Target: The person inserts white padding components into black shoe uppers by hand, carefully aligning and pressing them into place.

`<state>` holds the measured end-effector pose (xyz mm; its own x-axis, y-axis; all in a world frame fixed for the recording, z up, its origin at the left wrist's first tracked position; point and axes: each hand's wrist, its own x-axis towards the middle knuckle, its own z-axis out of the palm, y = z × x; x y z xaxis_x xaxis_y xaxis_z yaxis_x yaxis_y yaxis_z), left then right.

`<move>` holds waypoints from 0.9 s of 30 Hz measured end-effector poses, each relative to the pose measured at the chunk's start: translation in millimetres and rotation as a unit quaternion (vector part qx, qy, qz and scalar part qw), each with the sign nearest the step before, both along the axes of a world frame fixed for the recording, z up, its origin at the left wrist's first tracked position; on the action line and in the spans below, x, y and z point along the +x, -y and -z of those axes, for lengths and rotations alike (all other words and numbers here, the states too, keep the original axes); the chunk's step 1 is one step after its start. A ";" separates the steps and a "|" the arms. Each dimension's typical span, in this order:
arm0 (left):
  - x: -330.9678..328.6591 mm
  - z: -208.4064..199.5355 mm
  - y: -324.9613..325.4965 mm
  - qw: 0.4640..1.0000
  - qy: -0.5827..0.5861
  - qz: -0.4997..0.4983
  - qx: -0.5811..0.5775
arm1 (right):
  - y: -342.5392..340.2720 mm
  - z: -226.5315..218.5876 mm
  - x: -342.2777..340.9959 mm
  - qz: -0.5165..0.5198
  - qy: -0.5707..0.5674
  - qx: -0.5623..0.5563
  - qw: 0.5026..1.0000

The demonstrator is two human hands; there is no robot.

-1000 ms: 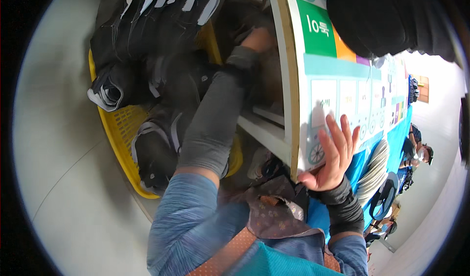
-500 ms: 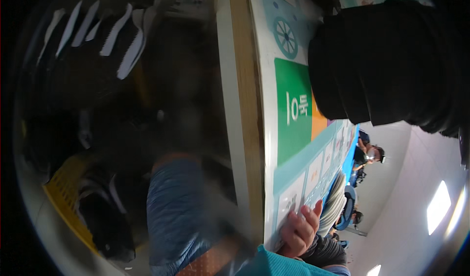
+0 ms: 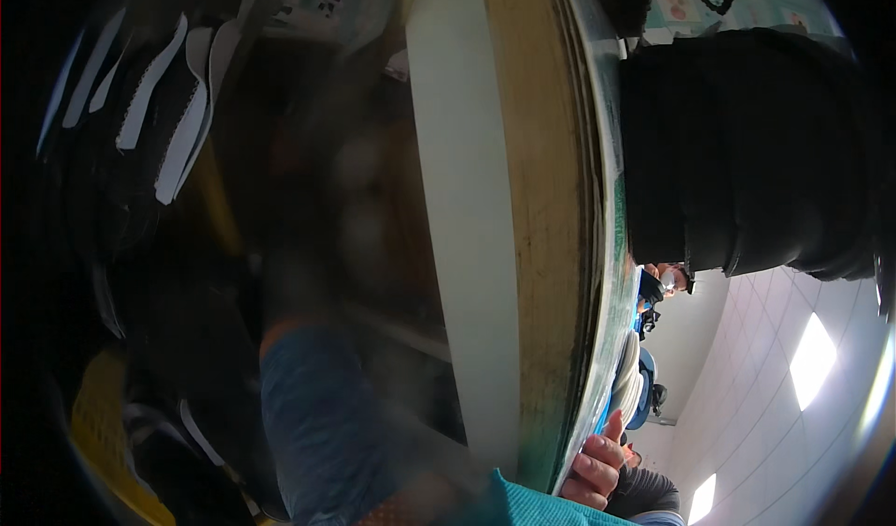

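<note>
Neither of my hands can be made out for certain. At the lower right, a hand (image 3: 597, 465) rests at the edge of the table (image 3: 551, 246) with bent fingers; it appears to belong to a person in a dark striped sleeve (image 3: 649, 493). Close to it, teal cloth (image 3: 551, 505) comes in from the bottom. The view is tilted, so the table's thick wood and white edge runs up the middle. A large black ribbed object (image 3: 747, 153) fills the upper right, its kind unclear.
In the dark area at left are white elongated pieces with toothed edges (image 3: 182, 139). A yellow basket (image 3: 98, 423) stands at lower left. Blue cloth (image 3: 317, 423) shows near the bottom, its owner unclear. Other people (image 3: 667, 279) are visible at right under a lit ceiling (image 3: 747, 339).
The view has shifted: the printed tabletop is now almost edge-on, and its side fills more of the picture. The resting hand appears slightly lower and further right.
</note>
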<state>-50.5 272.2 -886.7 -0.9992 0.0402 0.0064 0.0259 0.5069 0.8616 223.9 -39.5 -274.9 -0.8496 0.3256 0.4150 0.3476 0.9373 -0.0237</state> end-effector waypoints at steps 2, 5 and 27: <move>11.8 0.9 -0.9 0.981 -0.122 0.145 0.025 | -5.9 3.2 5.4 -0.022 0.012 0.033 0.999; 6.3 9.6 15.3 0.950 -0.187 0.251 0.003 | -6.7 -0.8 2.3 -0.025 -0.003 0.011 1.000; -15.4 -335.5 173.7 0.860 -0.182 0.471 0.079 | -19.0 -38.9 -24.1 -0.056 0.087 -0.037 0.994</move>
<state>-65.9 98.6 -551.2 -0.4551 0.7998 0.3915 0.6425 -0.0096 0.7663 199.7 -20.5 -236.0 -0.9387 0.2500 0.2374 0.2468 0.9681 -0.0435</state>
